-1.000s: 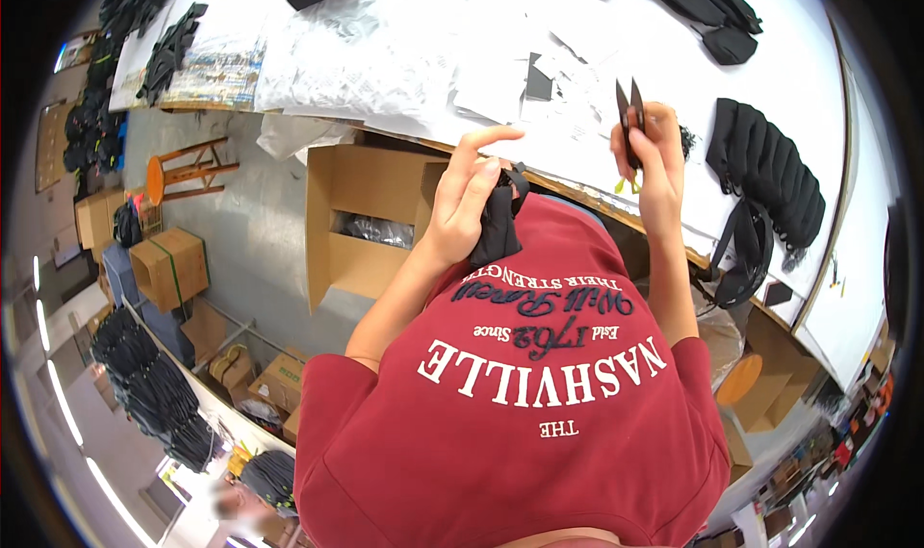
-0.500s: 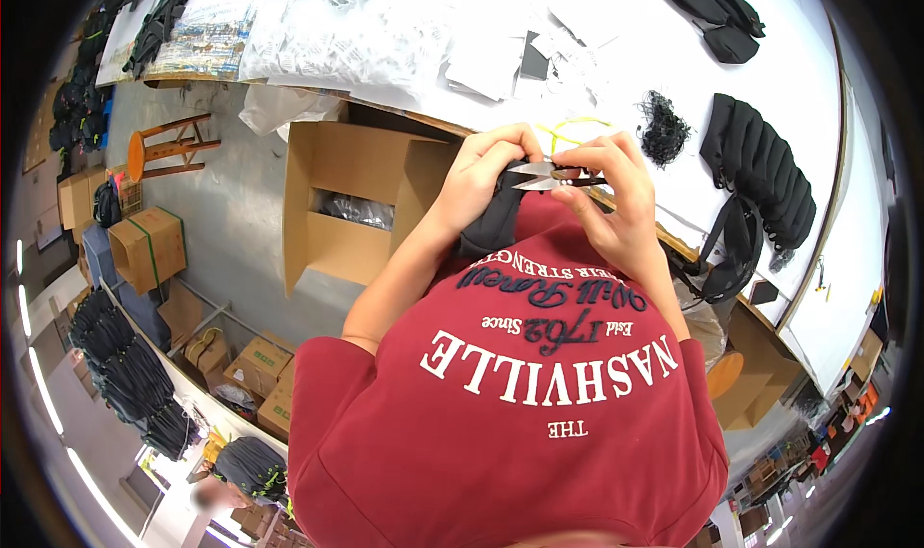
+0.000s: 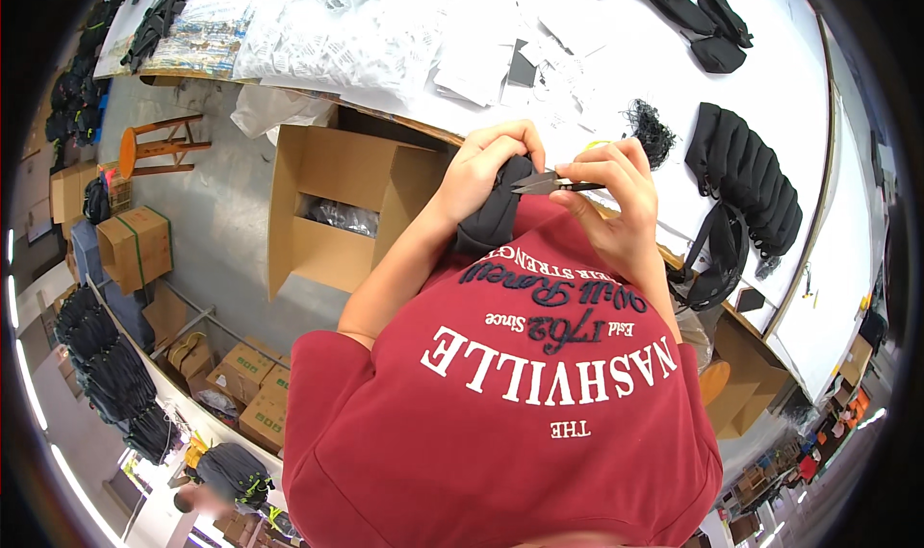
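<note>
My left hand (image 3: 484,171) is closed around a folded black fabric piece (image 3: 489,219), held up against the front of my red shirt. Part of the fabric is hidden behind the fingers. My right hand (image 3: 621,194) grips a pair of thread snips (image 3: 535,184) with dark handles. The pointed metal blades face left, slightly apart, and their tips are at the edge of the fabric; I cannot tell whether a thread lies between them. A bit of yellow (image 3: 599,145) shows just behind the right fingers.
On the white table (image 3: 587,43) lie a tangle of black thread (image 3: 652,132), a row of black padded pieces (image 3: 749,178) and black strapped items (image 3: 707,24). An open cardboard box (image 3: 332,192) stands below the table edge at left, with a wooden stool (image 3: 159,149) farther off.
The snips' blades have come closer together and turned a little, with their tips still at the fabric. Less of the yellow cord shows behind my right hand. The whole view has shifted slightly.
</note>
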`<state>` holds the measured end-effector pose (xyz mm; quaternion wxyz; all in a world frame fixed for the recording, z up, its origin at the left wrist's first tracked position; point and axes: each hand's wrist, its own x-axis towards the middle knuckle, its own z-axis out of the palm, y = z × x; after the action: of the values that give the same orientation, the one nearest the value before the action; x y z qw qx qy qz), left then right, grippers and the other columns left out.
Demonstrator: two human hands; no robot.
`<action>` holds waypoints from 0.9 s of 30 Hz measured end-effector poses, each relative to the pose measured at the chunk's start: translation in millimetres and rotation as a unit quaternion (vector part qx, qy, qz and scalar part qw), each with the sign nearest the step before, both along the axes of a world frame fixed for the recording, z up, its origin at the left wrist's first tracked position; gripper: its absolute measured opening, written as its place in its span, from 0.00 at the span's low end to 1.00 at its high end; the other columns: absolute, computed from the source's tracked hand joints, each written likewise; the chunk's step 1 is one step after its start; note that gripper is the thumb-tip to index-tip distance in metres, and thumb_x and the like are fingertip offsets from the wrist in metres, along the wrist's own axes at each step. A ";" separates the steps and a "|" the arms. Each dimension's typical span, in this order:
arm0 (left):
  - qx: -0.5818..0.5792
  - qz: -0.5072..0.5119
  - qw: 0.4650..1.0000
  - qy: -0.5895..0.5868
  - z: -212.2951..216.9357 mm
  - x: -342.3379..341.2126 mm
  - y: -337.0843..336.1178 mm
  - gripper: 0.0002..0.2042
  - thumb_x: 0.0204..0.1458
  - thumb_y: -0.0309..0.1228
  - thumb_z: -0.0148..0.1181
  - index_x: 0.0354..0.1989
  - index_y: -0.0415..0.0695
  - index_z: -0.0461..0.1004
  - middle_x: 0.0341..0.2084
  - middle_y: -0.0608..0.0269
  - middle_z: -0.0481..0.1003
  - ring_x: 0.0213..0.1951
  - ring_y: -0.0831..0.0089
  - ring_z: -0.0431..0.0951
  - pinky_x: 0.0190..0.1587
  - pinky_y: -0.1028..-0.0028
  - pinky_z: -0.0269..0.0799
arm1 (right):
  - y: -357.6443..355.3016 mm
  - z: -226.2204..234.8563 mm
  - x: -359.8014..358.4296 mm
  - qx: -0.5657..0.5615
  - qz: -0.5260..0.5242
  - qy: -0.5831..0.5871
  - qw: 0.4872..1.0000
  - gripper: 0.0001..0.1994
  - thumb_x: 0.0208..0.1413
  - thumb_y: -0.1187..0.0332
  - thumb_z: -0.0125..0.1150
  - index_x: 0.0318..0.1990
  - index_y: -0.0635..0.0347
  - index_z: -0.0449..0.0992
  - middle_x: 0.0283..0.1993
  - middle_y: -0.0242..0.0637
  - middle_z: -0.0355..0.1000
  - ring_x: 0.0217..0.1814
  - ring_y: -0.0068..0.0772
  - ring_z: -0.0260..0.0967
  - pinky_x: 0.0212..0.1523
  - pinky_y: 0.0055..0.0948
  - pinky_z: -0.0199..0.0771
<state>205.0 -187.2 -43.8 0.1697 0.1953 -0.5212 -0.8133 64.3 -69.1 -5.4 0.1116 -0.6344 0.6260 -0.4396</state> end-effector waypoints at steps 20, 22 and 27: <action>-0.001 -0.007 1.000 -0.021 2.4 -8.5 -25.3 0.12 0.53 0.28 0.39 0.26 0.38 0.71 0.20 0.70 0.67 0.25 0.85 0.63 0.30 0.82 0.59 | -11.0 -5.6 -11.2 0.033 -0.036 -0.075 0.996 0.11 0.40 0.76 0.68 0.34 0.60 0.75 0.30 0.33 0.71 0.30 0.28 0.63 0.35 0.24 0.62; -0.057 0.067 0.995 -0.042 -2.4 -5.3 -28.2 0.12 0.55 0.28 0.39 0.28 0.39 0.71 0.20 0.71 0.66 0.24 0.85 0.62 0.28 0.83 0.57 | -12.3 -27.5 -16.7 0.018 -0.115 -0.215 0.970 0.12 0.45 0.76 0.65 0.38 0.62 0.72 0.30 0.32 0.68 0.31 0.22 0.62 0.34 0.21 0.61; -0.260 0.229 0.931 -0.114 -21.8 5.1 -36.5 0.09 0.62 0.30 0.40 0.40 0.41 0.68 0.16 0.73 0.60 0.20 0.86 0.56 0.23 0.81 0.52 | -7.8 -151.6 -52.2 0.176 -0.239 -0.265 0.918 0.12 0.52 0.73 0.59 0.44 0.58 0.69 0.27 0.28 0.63 0.28 0.19 0.58 0.31 0.19 0.61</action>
<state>210.1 -223.7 -65.5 0.3354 0.3494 -0.6714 -0.5610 12.0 -76.8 -157.0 0.2746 -0.2965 0.7738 -0.4878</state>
